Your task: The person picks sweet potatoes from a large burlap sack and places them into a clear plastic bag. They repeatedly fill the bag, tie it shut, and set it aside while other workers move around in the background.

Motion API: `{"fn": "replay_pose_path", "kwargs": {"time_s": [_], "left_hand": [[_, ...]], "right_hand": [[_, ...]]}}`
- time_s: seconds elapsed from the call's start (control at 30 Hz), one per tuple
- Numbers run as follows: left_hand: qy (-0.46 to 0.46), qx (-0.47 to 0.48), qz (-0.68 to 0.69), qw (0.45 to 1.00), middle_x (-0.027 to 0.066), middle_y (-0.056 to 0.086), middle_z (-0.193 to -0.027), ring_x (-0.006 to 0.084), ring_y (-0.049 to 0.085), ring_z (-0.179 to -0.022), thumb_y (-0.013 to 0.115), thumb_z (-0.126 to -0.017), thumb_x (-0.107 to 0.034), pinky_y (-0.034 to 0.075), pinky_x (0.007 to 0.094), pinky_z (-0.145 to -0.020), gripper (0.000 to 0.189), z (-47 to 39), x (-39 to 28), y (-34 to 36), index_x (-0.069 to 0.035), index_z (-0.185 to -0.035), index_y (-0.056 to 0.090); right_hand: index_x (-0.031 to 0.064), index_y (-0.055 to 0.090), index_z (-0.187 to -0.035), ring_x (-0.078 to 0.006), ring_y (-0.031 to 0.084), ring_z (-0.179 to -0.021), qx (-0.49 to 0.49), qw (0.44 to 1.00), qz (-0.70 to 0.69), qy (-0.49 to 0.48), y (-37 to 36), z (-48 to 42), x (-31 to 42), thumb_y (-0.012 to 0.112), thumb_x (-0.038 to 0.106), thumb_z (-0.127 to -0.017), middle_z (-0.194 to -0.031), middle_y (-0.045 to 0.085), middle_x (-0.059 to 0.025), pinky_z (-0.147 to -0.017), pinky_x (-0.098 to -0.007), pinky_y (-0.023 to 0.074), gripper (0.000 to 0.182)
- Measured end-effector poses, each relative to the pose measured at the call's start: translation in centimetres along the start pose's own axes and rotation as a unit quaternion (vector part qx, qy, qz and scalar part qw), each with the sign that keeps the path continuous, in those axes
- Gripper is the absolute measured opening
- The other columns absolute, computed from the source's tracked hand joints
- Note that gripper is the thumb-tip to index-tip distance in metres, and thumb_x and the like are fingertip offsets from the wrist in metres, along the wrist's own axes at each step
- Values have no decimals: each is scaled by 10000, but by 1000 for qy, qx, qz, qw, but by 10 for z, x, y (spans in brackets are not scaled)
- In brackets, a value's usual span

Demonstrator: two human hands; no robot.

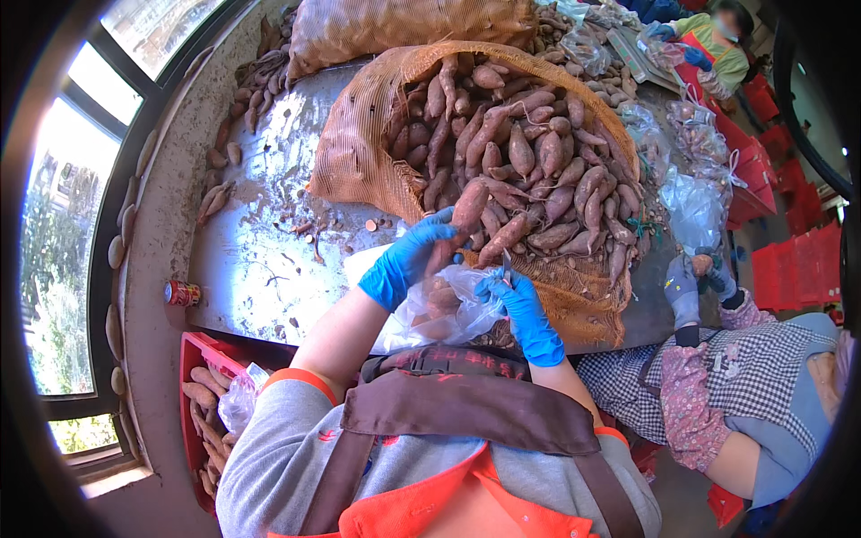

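In my blue-gloved left hand is a long sweet potato, held upright above the near edge of the pile. My right hand, gloved in blue too, grips a small knife with its blade pointing away from me. Between my hands, a clear plastic bag with a few sweet potatoes inside rests at the table's front edge. Just beyond, an orange mesh sack lies open on its side, spilling a large heap of sweet potatoes toward me.
A metal-topped table carries scraps, a red can and another full mesh sack. A red crate of sweet potatoes stands below left. To the right, a co-worker's gloved hands hold a sweet potato; another person is farther back.
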State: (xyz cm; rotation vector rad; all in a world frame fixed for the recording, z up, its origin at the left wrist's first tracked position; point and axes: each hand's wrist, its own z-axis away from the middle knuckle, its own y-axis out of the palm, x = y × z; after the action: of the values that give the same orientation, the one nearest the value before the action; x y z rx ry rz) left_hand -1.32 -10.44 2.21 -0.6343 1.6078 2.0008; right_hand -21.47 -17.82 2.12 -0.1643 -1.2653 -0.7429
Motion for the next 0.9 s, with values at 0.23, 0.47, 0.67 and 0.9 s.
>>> {"fn": "replay_pose_path", "kwargs": {"time_s": [0.23, 0.47, 0.67, 0.9], "left_hand": [[79, -67, -191, 976, 79, 517, -1176, 157, 521, -1024, 689, -722, -35, 431, 287, -889, 637, 24, 13, 10, -24, -1285, 390], [74, -120, -328, 934, 68, 498, -1199, 148, 478, -1078, 688, -691, 40, 386, 290, -939, 684, 35, 21, 1, -22, -1298, 380], [40, -97, -329, 939, 57, 531, -1136, 132, 494, -1031, 700, -675, 14, 395, 290, -920, 620, 43, 11, 5, -16, -1240, 448], [86, 52, -320, 942, 48, 568, -1057, 127, 518, -972, 717, -647, -28, 407, 289, -887, 572, 50, 5, 23, -18, -1176, 498]], "right_hand": [[45, 573, -906, -136, 548, -712, -87, 917, 298, -250, -9, -23, 18, 565, 43, -798, -778, 573, -36, -649, -257, 449, 107], [59, 526, -877, -371, 551, -706, -103, 812, 512, -261, 22, -23, 37, 580, 27, -678, -784, 537, -167, -580, -414, 443, 208], [70, 544, -900, -370, 563, -710, -121, 774, 538, -310, 35, -31, 34, 587, 46, -697, -777, 552, -175, -588, -427, 445, 208], [19, 577, -782, -243, 574, -666, -104, 893, 424, -109, -18, -57, -2, 501, 35, -756, -720, 602, -132, -576, -324, 449, 82]]}}
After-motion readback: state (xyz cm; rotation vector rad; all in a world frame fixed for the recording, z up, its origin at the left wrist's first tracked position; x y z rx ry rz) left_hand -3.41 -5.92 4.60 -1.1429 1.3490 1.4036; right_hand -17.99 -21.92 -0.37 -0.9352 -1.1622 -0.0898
